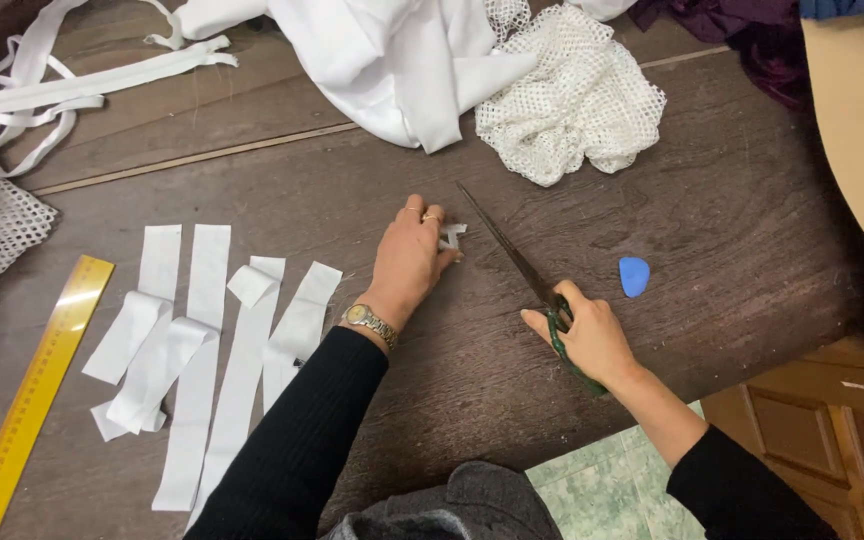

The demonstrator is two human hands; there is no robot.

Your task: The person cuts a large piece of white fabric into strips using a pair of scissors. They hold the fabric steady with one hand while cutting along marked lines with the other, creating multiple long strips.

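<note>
My left hand point(412, 255) lies on the dark wooden table point(712, 200), fingers closed around a small white fabric scrap point(452, 236). A wristwatch sits on that wrist. My right hand point(587, 335) grips the green handles of long scissors point(512, 250), whose shut blades lie flat on the table and point up-left toward the scrap. Several cut white fabric strips point(207, 350) lie to the left of my left arm.
A yellow ruler point(37, 390) lies at the far left. A blue tailor's chalk point(634, 275) sits right of the scissors. White cloth point(392, 60) and white mesh fabric point(577, 95) are piled at the back. Brown paper point(862, 130) hangs at the right edge.
</note>
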